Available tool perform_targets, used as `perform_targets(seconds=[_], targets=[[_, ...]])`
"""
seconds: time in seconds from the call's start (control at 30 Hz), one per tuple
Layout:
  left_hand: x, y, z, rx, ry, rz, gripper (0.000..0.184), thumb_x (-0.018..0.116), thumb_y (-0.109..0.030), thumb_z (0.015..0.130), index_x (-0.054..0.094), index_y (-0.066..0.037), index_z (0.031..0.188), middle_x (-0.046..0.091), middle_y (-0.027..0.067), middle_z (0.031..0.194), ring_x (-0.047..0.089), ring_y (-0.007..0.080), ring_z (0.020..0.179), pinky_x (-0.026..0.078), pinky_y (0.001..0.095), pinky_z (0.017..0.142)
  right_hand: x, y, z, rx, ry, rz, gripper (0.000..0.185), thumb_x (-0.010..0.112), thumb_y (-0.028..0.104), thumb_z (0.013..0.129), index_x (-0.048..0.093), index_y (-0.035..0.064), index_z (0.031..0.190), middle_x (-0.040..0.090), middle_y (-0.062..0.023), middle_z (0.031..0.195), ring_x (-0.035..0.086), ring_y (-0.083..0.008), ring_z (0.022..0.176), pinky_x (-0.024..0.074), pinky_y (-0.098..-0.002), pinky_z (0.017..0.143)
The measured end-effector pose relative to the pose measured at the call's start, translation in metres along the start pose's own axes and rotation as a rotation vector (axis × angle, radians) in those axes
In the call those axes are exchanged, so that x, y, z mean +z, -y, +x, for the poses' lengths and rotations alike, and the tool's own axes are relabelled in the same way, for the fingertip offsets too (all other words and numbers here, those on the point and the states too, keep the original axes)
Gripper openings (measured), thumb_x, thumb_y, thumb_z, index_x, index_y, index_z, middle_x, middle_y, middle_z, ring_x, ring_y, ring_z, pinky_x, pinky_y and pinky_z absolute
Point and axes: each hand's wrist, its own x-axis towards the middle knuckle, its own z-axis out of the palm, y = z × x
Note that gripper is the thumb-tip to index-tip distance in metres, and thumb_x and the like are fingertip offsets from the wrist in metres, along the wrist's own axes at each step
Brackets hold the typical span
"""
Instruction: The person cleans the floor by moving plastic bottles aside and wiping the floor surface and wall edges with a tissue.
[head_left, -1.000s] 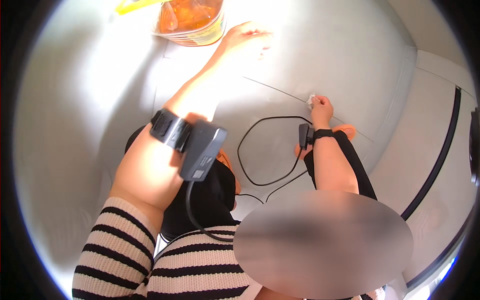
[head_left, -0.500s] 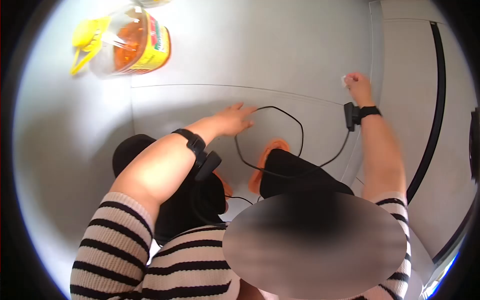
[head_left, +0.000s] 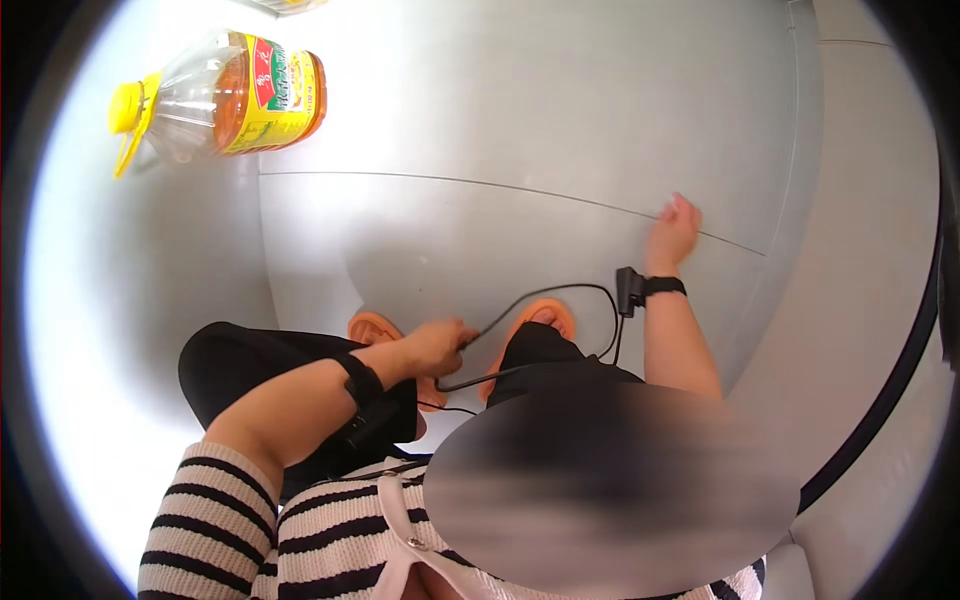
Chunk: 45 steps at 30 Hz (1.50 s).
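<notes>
My left hand (head_left: 438,348) is low over my feet, its fingers curled around a thin black cable (head_left: 570,286). The cable loops right across my leg toward the dark device strapped to my right wrist. My right hand (head_left: 675,236) is raised at the right over the grey surface, fingers curled in. In the earlier frame a small white piece shows at its fingertips; now whatever it holds is hidden. A large plastic bottle of orange-brown oil (head_left: 268,98), with a yellow cap and handle and a yellow label, lies on its side at upper left, apart from both hands.
Below my hands are my feet in orange slippers (head_left: 372,326) and my black trousers (head_left: 240,365). A grey panelled surface (head_left: 500,100) with a thin seam spreads ahead. A black curved strip (head_left: 880,420) runs along the right side. A blurred oval covers the bottom middle.
My left hand has drawn back toward me and closed on the cable from a spread pose. My right hand has come left and nearer, and the view has shifted.
</notes>
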Motion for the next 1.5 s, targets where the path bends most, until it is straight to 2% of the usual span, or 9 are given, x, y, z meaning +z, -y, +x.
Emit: perform_targets(seconds=[0.13, 0.2, 0.37, 0.53, 0.7, 1.07, 1.3, 1.37, 1.5], targets=[[0.017, 0.005, -0.006, -0.109, 0.166, -0.097, 0.033, 0.059, -0.012, 0.074, 0.056, -0.005, 0.106, 0.060, 0.0155, 0.094, 0.058, 0.0325, 0.086, 0.046, 0.0381, 0.075, 0.033, 0.088, -0.002, -0.250, 0.184, 0.129, 0.027, 0.052, 0.003, 0.076, 0.058, 0.0109, 0.101, 0.054, -0.0090, 0.097, 0.054, -0.0293, 0.089, 0.0470, -0.0386, 0.073], [0.041, 0.034, 0.005, 0.091, 0.337, -0.095, 0.048, 0.061, -0.006, 0.062, 0.055, -0.005, 0.110, 0.062, 0.0147, 0.078, 0.061, 0.0326, 0.077, 0.047, 0.0389, 0.065, 0.048, 0.124, -0.014, -0.410, 0.262, 0.146, 0.024, 0.051, 0.004, 0.078, 0.057, 0.0104, 0.100, 0.054, -0.0092, 0.097, 0.054, -0.0290, 0.088, 0.0470, -0.0393, 0.072], [0.062, 0.060, 0.010, 0.156, 0.341, -0.173, 0.056, 0.065, -0.006, 0.061, 0.053, -0.005, 0.116, 0.064, 0.0141, 0.080, 0.062, 0.0284, 0.075, 0.047, 0.0362, 0.064, 0.070, 0.199, -0.082, -0.732, 0.544, 0.427, 0.019, 0.049, 0.006, 0.081, 0.058, 0.0093, 0.098, 0.055, -0.0114, 0.090, 0.055, -0.0304, 0.084, 0.0467, -0.0403, 0.069], [0.043, 0.046, -0.004, -0.006, 0.282, -0.219, 0.058, 0.070, -0.009, 0.062, 0.052, -0.003, 0.117, 0.064, 0.0159, 0.082, 0.062, 0.0273, 0.076, 0.047, 0.0350, 0.065, 0.034, 0.160, -0.058, -0.493, 0.370, 0.559, 0.021, 0.052, 0.004, 0.079, 0.059, 0.0083, 0.099, 0.055, -0.0121, 0.088, 0.056, -0.0303, 0.080, 0.0470, -0.0385, 0.068], [0.032, 0.040, -0.012, 0.049, 0.285, -0.242, 0.057, 0.074, -0.014, 0.063, 0.053, -0.001, 0.114, 0.063, 0.0176, 0.084, 0.062, 0.0295, 0.080, 0.046, 0.0366, 0.067, -0.002, 0.078, -0.050, -0.403, 0.501, 0.142, 0.027, 0.052, 0.001, 0.077, 0.056, 0.0084, 0.103, 0.053, -0.0100, 0.095, 0.056, -0.0292, 0.081, 0.0479, -0.0367, 0.066], [0.037, 0.031, -0.005, 0.019, 0.244, -0.160, 0.053, 0.069, -0.014, 0.059, 0.057, 0.001, 0.109, 0.063, 0.0178, 0.084, 0.060, 0.0305, 0.079, 0.047, 0.0380, 0.067, 0.053, 0.225, -0.106, -0.650, 0.785, 0.514, 0.026, 0.055, 0.002, 0.072, 0.055, 0.0090, 0.097, 0.052, -0.0105, 0.090, 0.056, -0.0307, 0.076, 0.0478, -0.0391, 0.063], [0.046, 0.031, -0.013, -0.001, 0.259, -0.233, 0.045, 0.065, -0.015, 0.063, 0.059, 0.001, 0.105, 0.063, 0.0171, 0.086, 0.061, 0.0297, 0.080, 0.048, 0.0375, 0.067, 0.034, 0.217, -0.182, -1.200, 0.943, 0.658, 0.019, 0.052, 0.007, 0.074, 0.057, 0.0079, 0.092, 0.052, -0.0087, 0.090, 0.054, -0.0256, 0.082, 0.0466, -0.0359, 0.068], [0.050, 0.037, -0.010, 0.078, 0.251, -0.268, 0.044, 0.065, -0.015, 0.064, 0.059, 0.001, 0.104, 0.063, 0.0170, 0.086, 0.061, 0.0296, 0.079, 0.048, 0.0372, 0.067, 0.044, 0.219, -0.202, -1.665, 1.150, 0.560, 0.016, 0.052, 0.011, 0.072, 0.056, 0.0077, 0.087, 0.052, -0.0076, 0.088, 0.053, -0.0237, 0.081, 0.0456, -0.0325, 0.071], [0.052, 0.039, -0.016, 0.074, 0.185, -0.278, 0.044, 0.065, -0.016, 0.064, 0.057, 0.001, 0.104, 0.063, 0.0165, 0.086, 0.061, 0.0296, 0.077, 0.048, 0.0367, 0.065, 0.059, 0.227, -0.184, -1.581, 1.047, 0.608, 0.011, 0.053, 0.012, 0.072, 0.055, 0.0083, 0.082, 0.051, -0.0064, 0.086, 0.052, -0.0227, 0.079, 0.0449, -0.0310, 0.071]])
